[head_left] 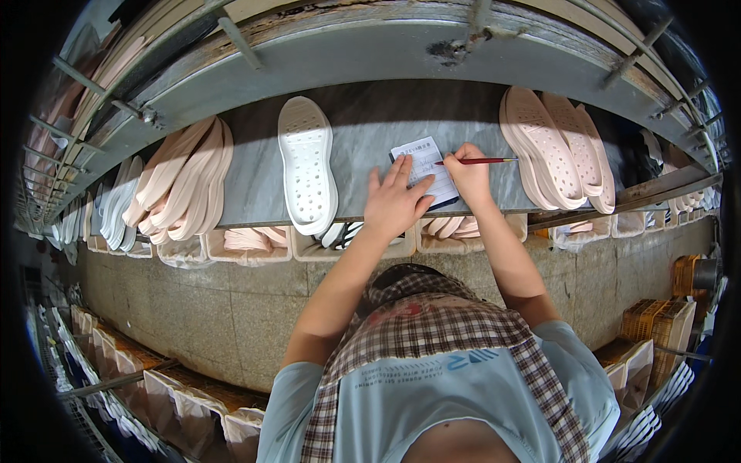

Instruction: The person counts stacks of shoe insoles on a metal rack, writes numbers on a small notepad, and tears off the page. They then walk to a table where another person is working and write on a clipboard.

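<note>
A small pad of white paper slips [418,154] with print and handwriting lies on the grey bench top [359,127], on a dark backing. My left hand [394,202] rests flat on its lower left part, fingers stretched out. A dark red pen [488,160] is pinched in my right hand [469,177], its writing end at the paper's upper right. Left of the pad lies one white shoe sole [309,174] dotted with holes. To the right, several pale pink soles [544,150] lean together. My palms hide part of the slip.
More pink soles [189,181] and white soles [122,204] line the bench's left side. Lined bins [247,245] holding soles stand below the front edge. A metal rail [347,58] arches across the far side. Behind me are more lined baskets [185,401] and an orange crate [647,322].
</note>
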Available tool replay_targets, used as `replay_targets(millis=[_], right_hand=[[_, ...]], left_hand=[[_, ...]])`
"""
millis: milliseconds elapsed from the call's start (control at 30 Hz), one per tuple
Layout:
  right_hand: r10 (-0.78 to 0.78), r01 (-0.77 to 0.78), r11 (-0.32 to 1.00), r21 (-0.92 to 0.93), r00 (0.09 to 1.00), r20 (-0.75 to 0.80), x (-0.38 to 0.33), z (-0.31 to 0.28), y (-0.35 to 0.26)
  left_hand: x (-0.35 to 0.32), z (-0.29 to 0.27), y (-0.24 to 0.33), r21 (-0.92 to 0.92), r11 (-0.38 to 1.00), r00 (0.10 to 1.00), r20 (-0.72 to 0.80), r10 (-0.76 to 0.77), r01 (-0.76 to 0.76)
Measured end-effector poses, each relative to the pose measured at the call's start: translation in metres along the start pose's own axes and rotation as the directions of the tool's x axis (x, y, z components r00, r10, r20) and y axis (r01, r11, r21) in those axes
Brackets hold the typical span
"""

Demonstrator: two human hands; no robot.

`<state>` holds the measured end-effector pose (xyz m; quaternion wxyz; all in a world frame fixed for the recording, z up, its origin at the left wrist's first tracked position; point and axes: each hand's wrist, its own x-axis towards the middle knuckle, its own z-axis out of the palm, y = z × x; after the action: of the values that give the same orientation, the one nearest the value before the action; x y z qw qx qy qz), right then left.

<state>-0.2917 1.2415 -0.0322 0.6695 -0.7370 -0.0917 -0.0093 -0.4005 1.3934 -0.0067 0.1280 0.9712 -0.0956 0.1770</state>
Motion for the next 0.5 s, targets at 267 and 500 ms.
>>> replay_targets(millis=[267,500], right_hand=[[-0.094,0.092,0.995,-0.047,0.995,-0.028,-0.0007,0.0022,0.0056],[-0.064,0.065,0.994,0.088,0.998,-0.018,-0.0007,-0.0040,-0.0026]], left_hand=[[0.0003,0.0024,-0.0007,0.012,1.000,1.000,-0.011,0.005,-0.005],[0.0009,0.0017,0.0019,0.021,1.000,0.998,-0.057,0.014,-0.013]])
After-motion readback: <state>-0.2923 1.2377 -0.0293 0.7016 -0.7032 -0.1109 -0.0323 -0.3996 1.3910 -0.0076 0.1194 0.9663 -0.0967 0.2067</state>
